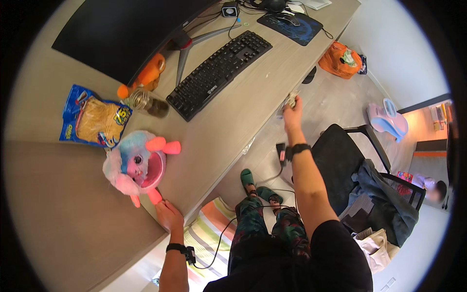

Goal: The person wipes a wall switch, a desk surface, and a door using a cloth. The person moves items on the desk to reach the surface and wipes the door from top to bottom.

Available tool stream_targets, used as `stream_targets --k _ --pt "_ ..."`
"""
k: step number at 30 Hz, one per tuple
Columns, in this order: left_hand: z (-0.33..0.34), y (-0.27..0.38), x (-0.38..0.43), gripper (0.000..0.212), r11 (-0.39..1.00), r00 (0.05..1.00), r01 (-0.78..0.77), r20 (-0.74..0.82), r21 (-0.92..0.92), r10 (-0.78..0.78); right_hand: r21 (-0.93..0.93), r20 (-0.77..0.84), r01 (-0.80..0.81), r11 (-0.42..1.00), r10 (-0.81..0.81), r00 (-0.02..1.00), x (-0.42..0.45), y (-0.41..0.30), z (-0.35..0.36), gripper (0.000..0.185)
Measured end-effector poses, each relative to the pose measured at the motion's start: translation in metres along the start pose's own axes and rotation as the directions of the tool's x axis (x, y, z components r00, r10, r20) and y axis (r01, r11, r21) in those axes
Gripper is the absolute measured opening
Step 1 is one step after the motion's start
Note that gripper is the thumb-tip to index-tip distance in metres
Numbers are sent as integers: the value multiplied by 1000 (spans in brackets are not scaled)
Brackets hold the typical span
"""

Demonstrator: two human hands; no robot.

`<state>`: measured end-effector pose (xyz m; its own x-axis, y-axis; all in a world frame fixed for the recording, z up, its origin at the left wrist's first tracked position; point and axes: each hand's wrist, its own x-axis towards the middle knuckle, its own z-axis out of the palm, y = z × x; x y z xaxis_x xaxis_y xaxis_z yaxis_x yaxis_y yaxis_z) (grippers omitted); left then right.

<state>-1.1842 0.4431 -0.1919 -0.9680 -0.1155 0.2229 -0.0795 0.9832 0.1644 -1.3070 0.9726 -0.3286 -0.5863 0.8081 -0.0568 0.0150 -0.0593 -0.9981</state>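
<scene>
My left hand point(169, 216) is at the desk's near left edge, its fingers against the pink foot of a fluffy plush toy point(140, 160); whether they grip it I cannot tell. My right hand point(293, 111) holds a small crumpled, pale item point(292, 98) just off the desk's front edge. Beside the toy on the desk lie a blue snack packet point(98, 118) and a glass jar point(151, 104) on its side with dark contents. A black keyboard point(220, 73) lies beyond them.
A monitor point(127, 29) stands behind the keyboard; an orange plush point(149, 75) is under its edge. A mouse pad point(292, 27) with a mouse lies farther right. An office chair point(335, 160) draped with clothes stands right. An orange bag point(339, 60) is on the floor. Cables hang by my legs.
</scene>
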Motion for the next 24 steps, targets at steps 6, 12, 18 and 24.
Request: stream_targets --k 6,12,18,24 --pt "-2 -3 -3 21 995 986 92 135 33 -95 -197 -141 79 977 -108 984 -5 -21 28 54" --pt "-9 -11 -7 22 969 961 166 251 -182 -118 33 20 -349 937 348 937 -143 21 57 50" --pt "-30 95 35 18 895 829 39 515 -443 219 44 61 -486 873 483 874 -184 51 68 52" --pt "22 283 122 14 612 645 -402 263 -682 717 104 -151 -305 947 318 936 -26 26 34 54"
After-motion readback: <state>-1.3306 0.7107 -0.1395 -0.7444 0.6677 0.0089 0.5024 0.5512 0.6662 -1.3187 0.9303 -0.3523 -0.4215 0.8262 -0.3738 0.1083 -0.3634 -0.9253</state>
